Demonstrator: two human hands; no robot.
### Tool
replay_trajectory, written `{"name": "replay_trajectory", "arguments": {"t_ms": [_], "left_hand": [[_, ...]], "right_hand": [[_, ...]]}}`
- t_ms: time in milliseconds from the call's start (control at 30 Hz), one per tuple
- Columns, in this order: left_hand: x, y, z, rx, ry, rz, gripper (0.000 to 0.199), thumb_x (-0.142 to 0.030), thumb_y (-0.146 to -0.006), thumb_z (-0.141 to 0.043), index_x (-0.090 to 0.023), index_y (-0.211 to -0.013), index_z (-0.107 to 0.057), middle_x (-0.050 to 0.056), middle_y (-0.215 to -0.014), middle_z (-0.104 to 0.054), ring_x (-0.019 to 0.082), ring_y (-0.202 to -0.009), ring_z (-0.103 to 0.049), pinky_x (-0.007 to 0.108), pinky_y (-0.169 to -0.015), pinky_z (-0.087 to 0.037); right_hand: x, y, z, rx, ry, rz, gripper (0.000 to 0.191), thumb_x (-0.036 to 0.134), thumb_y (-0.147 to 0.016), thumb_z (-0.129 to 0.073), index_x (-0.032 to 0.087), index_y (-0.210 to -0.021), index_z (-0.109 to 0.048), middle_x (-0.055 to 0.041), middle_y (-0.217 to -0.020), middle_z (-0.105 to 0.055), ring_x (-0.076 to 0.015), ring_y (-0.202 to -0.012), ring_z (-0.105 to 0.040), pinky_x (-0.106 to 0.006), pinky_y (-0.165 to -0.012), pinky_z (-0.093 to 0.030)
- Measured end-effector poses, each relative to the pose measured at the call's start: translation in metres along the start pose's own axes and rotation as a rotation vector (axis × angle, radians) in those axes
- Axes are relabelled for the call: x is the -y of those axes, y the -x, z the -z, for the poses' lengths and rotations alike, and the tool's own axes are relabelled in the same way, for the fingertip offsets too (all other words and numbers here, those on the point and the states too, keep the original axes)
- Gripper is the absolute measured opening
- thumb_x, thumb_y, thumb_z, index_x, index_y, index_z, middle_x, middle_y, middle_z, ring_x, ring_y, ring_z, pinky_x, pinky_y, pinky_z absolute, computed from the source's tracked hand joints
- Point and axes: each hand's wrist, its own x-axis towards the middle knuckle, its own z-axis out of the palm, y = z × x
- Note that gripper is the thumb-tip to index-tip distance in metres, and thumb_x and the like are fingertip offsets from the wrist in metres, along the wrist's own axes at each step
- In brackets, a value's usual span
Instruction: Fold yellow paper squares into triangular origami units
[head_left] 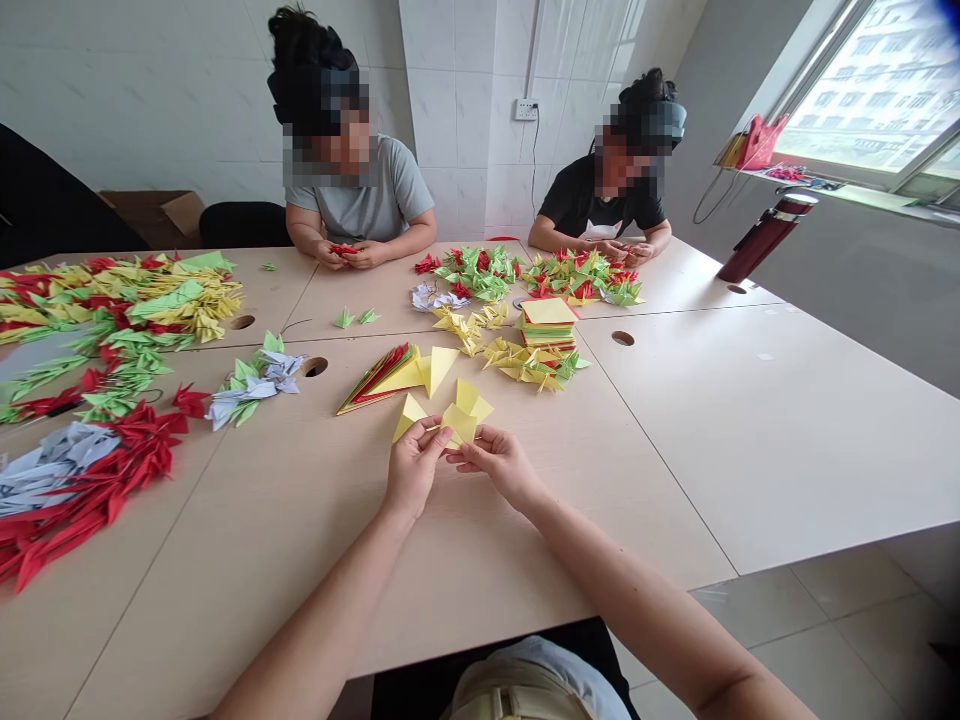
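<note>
Between my two hands is a folded yellow paper [459,424], held just above the table. My left hand [417,458] pinches its left side, with the thumb on top. At its lower right edge, the fingers of my right hand [501,462] are closed on the same paper. More yellow folded pieces [472,400] lie right behind it, partly hidden by the held one. Beyond them rests a fanned bundle of red, green and yellow folded papers [379,378]. A stack of square papers [549,325] stands farther back to the right, beside yellow paper cranes [525,362].
Large heaps of folded paper cranes [120,300] cover the table's left side. Two people sit across the table [750,420], their hands on small red paper pieces. A dark red flask [765,238] stands at the right back. Round holes [622,339] pierce the tabletop.
</note>
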Motion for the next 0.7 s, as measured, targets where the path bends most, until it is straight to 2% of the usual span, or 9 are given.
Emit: {"name": "replay_trajectory", "arguments": {"t_ms": [133, 233, 333, 400, 567, 700], "left_hand": [[0.000, 0.000, 0.000, 0.021, -0.024, 0.008, 0.039, -0.040, -0.072, -0.068, -0.016, -0.102, -0.059, 0.005, -0.086, -0.070, 0.014, -0.070, -0.064, 0.028, -0.071, -0.050], [0.000, 0.000, 0.000, 0.024, -0.060, -0.031, 0.037, -0.042, -0.073, -0.066, -0.017, -0.100, -0.061, 0.006, -0.092, -0.069, 0.017, -0.083, -0.064, 0.029, -0.075, -0.050], [-0.001, 0.000, 0.001, 0.047, -0.136, -0.054, 0.037, -0.042, -0.073, -0.066, -0.016, -0.100, -0.062, 0.007, -0.093, -0.070, 0.019, -0.089, -0.064, 0.031, -0.081, -0.049], [-0.002, 0.000, 0.002, 0.107, -0.199, -0.035, 0.038, -0.043, -0.075, -0.065, -0.015, -0.101, -0.062, 0.008, -0.094, -0.070, 0.020, -0.089, -0.064, 0.031, -0.081, -0.049], [-0.002, 0.002, 0.001, 0.323, -0.269, 0.072, 0.041, -0.042, -0.078, -0.061, -0.015, -0.108, -0.062, 0.008, -0.096, -0.070, 0.022, -0.092, -0.063, 0.031, -0.082, -0.048], [-0.008, 0.002, 0.002, 0.457, -0.229, 0.215, 0.042, -0.040, -0.077, -0.064, -0.016, -0.112, -0.062, 0.007, -0.098, -0.070, 0.021, -0.089, -0.064, 0.030, -0.077, -0.049]], "right_hand": [[-0.002, 0.000, -0.002, 0.008, 0.049, -0.027, 0.039, 0.045, -0.072, -0.066, 0.018, -0.099, -0.059, -0.0063, -0.085, -0.070, -0.0185, -0.081, -0.067, -0.033, -0.074, -0.052], [0.001, 0.003, -0.002, 0.020, 0.189, 0.037, 0.041, 0.046, -0.075, -0.063, 0.019, -0.105, -0.056, -0.0042, -0.081, -0.068, -0.0160, -0.073, -0.065, -0.030, -0.067, -0.051], [0.009, 0.006, 0.004, -0.163, 0.397, 0.218, 0.034, 0.046, -0.078, -0.059, 0.021, -0.100, -0.056, -0.0027, -0.086, -0.062, -0.0120, -0.068, -0.056, -0.024, -0.060, -0.045], [0.014, 0.006, 0.010, -0.258, 0.473, 0.296, 0.030, 0.045, -0.079, -0.058, 0.021, -0.097, -0.057, -0.0023, -0.089, -0.058, -0.0108, -0.067, -0.050, -0.023, -0.059, -0.042], [0.018, 0.001, 0.026, -0.148, 0.541, 0.270, 0.027, 0.043, -0.080, -0.058, 0.017, -0.076, -0.062, -0.0002, -0.072, -0.053, -0.0101, -0.060, -0.042, -0.023, -0.055, -0.036], [0.019, 0.001, 0.031, -0.116, 0.534, 0.219, 0.027, 0.041, -0.079, -0.059, 0.016, -0.070, -0.060, 0.0005, -0.066, -0.052, -0.0104, -0.059, -0.042, -0.023, -0.054, -0.033]]}}
